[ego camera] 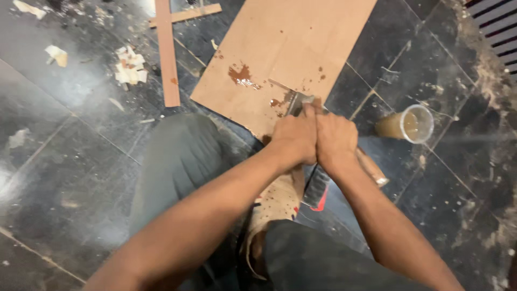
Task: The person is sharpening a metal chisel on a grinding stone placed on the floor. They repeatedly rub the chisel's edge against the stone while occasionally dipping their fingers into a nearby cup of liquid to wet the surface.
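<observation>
Brown glue lies in wet blotches on the board, mostly in one patch near its near edge with small drops around it; most of the face is bare, so I judge the spreading has barely begun and nearly the whole sheet is left to cover. My left hand and my right hand are pressed together, both closed around the handle of a scraper, its metal blade resting on the board's near corner just beside the smaller stains. That board is a flat, pale brown sheet lying on the dark tiled floor, angled away from me. A clear plastic cup of brownish liquid stands on the floor to my right, near the board. Wooden strips and torn scraps lie to the left.
</observation>
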